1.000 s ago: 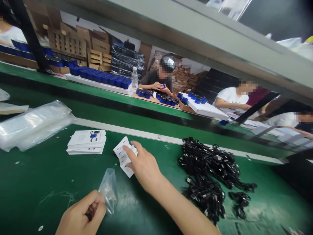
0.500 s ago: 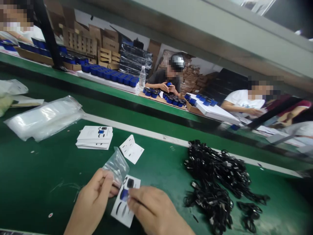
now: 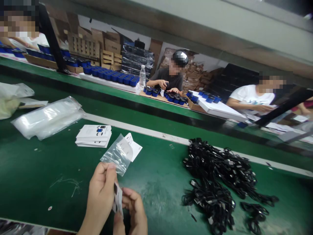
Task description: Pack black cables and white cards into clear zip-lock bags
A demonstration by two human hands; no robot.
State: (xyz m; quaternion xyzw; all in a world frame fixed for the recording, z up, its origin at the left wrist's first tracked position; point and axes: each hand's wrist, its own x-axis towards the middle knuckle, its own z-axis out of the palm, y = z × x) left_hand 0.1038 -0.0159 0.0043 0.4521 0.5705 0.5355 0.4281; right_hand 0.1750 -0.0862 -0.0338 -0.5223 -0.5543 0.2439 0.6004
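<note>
Left hand [image 3: 100, 192]: lower center, fingers pinched a clear bag [image 3: 116, 154].
Right hand [image 3: 137, 213]: beside it, fingers gripped a printed leaflet [image 3: 118, 198].
Cables [image 3: 212, 169]: lay heaped, lower right.

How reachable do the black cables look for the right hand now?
Probably yes: the black cables lie to the right of the right hand, with nothing visible standing between them, though that hand is holding a printed paper.

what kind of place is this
Probably a factory or workshop: a heap of black cables lies on a long green bench, blue items stand in rows on the far side, and cardboard boxes are piled behind.
</note>
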